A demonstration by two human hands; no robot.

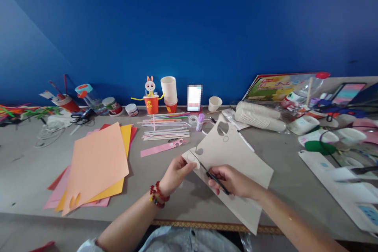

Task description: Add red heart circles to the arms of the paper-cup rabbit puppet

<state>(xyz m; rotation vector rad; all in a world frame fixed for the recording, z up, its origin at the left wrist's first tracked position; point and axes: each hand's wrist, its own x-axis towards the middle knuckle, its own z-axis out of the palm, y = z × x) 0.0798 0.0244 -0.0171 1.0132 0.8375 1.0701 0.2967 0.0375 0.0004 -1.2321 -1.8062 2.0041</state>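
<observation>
A large grey sheet of card (236, 157) with round holes cut in it is held above the table, tilted. My left hand (176, 174), with a red bead bracelet on the wrist, pinches the sheet's left corner, where a circle is drawn. My right hand (233, 181) is closed round small black-handled scissors (215, 178). Their blades point up-left into the card's edge near my left fingers.
A stack of coloured paper (97, 165) lies at the left. Straws (165, 126), a pink paper strip (161, 148), a glue stick (200, 122), paper cups (256, 117), a bunny cup figure (151, 100), paint jars and cables line the table (23, 177) below the blue wall.
</observation>
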